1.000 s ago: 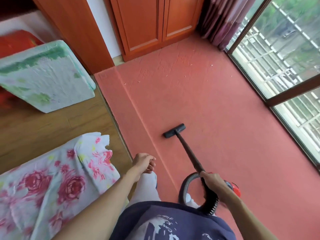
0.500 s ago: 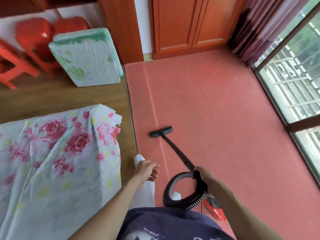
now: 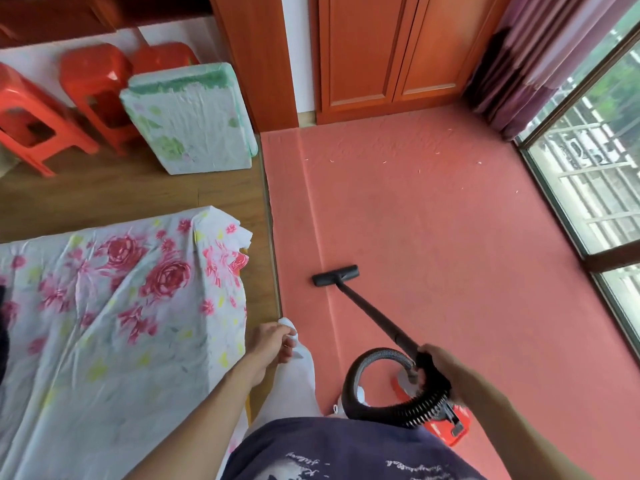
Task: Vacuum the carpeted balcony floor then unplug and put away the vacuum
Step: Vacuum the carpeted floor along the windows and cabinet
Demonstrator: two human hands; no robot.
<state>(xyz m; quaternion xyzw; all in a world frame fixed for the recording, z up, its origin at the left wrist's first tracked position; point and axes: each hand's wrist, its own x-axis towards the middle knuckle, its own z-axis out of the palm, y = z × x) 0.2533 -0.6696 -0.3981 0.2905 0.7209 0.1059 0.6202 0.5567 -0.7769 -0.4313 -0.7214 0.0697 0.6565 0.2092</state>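
The long black vacuum wand (image 3: 370, 315) is gripped at its upper end by the right hand (image 3: 441, 363), and its flat black floor nozzle (image 3: 335, 275) is laid on the salmon-red carpet (image 3: 450, 237) near the wooden floor's edge. The left hand (image 3: 272, 342) is held loosely curled and empty beside the rose-printed white sheet (image 3: 114, 299), and the red vacuum body (image 3: 446, 426) is set on the carpet under the looped ribbed hose (image 3: 353, 386)
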